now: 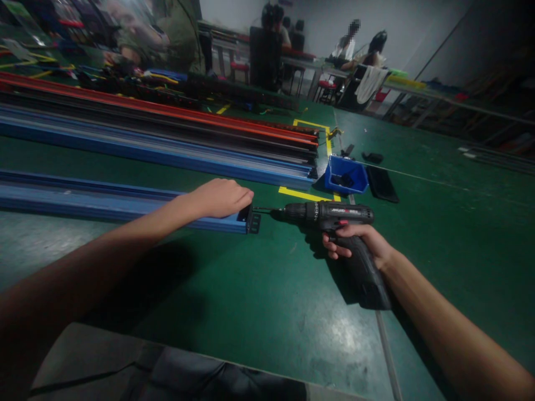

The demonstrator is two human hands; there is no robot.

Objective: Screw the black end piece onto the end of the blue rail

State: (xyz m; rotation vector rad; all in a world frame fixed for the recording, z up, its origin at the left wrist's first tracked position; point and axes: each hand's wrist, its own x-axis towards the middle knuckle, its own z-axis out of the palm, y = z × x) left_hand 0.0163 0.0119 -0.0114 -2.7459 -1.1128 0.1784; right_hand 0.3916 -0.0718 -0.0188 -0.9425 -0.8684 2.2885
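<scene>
My right hand (359,242) is wrapped around the grip of a black cordless drill (346,214), which points left. Its long thin bit (267,210) reaches up to a black end cap (253,221) on a blue metal profile (104,197). Whether the tip touches a screw is too small to tell. My left hand (223,199) lies over the profile's right end with its fingers curled down at the cap. Part of the profile and the fingertips are hidden beneath that hand.
Beyond lie more blue profiles (167,153) and an orange-red one (167,106). A blue bin (349,178) with small dark parts stands right of them, beside a dark flat object (382,185). Yellow tape (307,194) marks the green surface. Other people sit or stand farther back.
</scene>
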